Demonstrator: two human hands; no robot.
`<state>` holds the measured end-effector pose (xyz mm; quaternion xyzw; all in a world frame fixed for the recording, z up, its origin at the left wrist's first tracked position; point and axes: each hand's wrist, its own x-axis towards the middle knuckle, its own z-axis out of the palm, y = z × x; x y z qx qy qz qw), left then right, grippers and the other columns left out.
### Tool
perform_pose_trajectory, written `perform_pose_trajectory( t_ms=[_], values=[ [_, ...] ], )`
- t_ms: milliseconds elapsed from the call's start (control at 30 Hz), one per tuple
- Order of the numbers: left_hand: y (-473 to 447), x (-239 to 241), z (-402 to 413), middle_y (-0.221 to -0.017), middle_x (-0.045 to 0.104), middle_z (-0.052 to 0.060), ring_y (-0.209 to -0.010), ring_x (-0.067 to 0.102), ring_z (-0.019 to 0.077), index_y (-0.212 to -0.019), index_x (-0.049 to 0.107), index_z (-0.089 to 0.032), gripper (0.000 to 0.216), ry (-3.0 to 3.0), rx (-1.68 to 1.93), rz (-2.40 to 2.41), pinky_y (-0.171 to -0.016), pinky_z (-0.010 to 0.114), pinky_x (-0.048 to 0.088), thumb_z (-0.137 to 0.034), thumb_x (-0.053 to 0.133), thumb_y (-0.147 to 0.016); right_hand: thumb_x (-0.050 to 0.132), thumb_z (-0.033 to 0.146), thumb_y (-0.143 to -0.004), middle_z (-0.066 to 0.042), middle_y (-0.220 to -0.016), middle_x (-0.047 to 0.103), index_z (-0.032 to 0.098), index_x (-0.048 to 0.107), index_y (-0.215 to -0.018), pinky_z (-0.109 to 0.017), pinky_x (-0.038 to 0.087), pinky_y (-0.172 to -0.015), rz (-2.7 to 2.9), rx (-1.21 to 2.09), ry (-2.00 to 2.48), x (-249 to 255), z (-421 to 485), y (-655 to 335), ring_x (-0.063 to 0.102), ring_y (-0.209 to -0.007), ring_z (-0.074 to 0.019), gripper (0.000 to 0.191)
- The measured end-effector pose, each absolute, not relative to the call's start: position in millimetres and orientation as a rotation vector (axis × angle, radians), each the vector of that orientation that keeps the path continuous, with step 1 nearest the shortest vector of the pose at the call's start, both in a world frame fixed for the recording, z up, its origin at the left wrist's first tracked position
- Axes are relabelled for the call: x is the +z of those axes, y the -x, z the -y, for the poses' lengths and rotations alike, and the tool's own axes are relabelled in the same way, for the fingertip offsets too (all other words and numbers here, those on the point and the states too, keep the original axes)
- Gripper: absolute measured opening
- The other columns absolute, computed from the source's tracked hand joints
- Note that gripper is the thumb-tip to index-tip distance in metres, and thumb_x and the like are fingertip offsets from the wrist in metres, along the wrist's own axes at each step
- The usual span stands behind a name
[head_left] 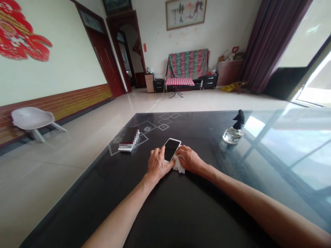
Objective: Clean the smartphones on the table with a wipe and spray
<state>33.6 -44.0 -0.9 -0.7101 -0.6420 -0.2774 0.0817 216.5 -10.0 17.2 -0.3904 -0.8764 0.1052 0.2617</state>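
Note:
A white-framed smartphone (171,148), its dark screen facing up, is at the middle of the black glossy table (178,206). My left hand (157,163) grips its left side and near end, with the thumb at the near edge. At the phone's right edge, my right hand (190,159) has its fingers closed on a crumpled white tissue (178,164), which hangs below them and touches the phone's side. The right fingertips are partly hidden by the hand itself.
Left of my hands lies a blurred-out stack with a white edge (125,149). A clear spray bottle (233,135) with a black nozzle stands to the right. Beyond the table are a white chair (33,119) and a small table with a checked cloth (179,82).

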Motion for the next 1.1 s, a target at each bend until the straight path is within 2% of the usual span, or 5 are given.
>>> perform_pose_trajectory(
  t_ms=[167,600,833,933,1100],
  values=[
    [-57,6,50,-0.101,0.062,0.014,-0.096,0.055,0.0311,-0.129,0.055,-0.013,0.075,2.172,-0.748,1.904,-0.084,0.039,0.045,-0.057,0.070,-0.070,0.048,0.008,-0.075,-0.008,-0.092,0.066,0.017,0.066,-0.088,-0.031,0.052,-0.080,2.303,0.220,1.017,26,-1,-267,0.064,-0.085,-0.0200,0.024],
    [-50,3,49,-0.116,0.061,0.019,-0.106,0.057,0.0346,-0.135,0.044,-0.005,0.090,2.236,-0.841,1.855,-0.090,0.044,0.047,-0.053,0.075,-0.066,0.051,0.008,-0.077,-0.010,-0.108,0.066,0.018,0.065,-0.093,-0.035,0.054,-0.091,2.174,0.252,0.673,8,-9,-233,0.064,-0.102,-0.0203,0.024],
    [-54,1,51,-0.108,0.061,0.015,-0.100,0.058,0.0330,-0.137,0.043,-0.008,0.093,2.314,-0.946,1.804,-0.086,0.044,0.050,-0.051,0.078,-0.063,0.051,0.028,-0.091,-0.013,-0.120,0.063,0.016,0.065,-0.101,-0.039,0.048,-0.102,2.223,0.358,0.755,6,5,-242,0.058,-0.117,-0.0236,0.020],
    [-61,1,54,-0.107,0.061,0.017,-0.099,0.058,0.0324,-0.136,0.042,-0.007,0.090,2.338,-0.973,1.780,-0.086,0.044,0.051,-0.050,0.077,-0.065,0.060,0.032,-0.085,-0.016,-0.122,0.061,0.016,0.063,-0.098,-0.042,0.047,-0.102,2.201,0.337,0.782,4,5,-243,0.057,-0.119,-0.0268,0.021],
    [-65,0,54,-0.108,0.062,0.016,-0.102,0.059,0.0326,-0.137,0.042,-0.008,0.092,2.350,-1.011,1.812,-0.087,0.044,0.051,-0.046,0.080,-0.064,0.058,0.016,-0.076,-0.014,-0.120,0.063,0.018,0.061,-0.091,-0.041,0.050,-0.098,2.205,0.288,0.807,-2,1,-243,0.060,-0.114,-0.0259,0.016]
  ],
)
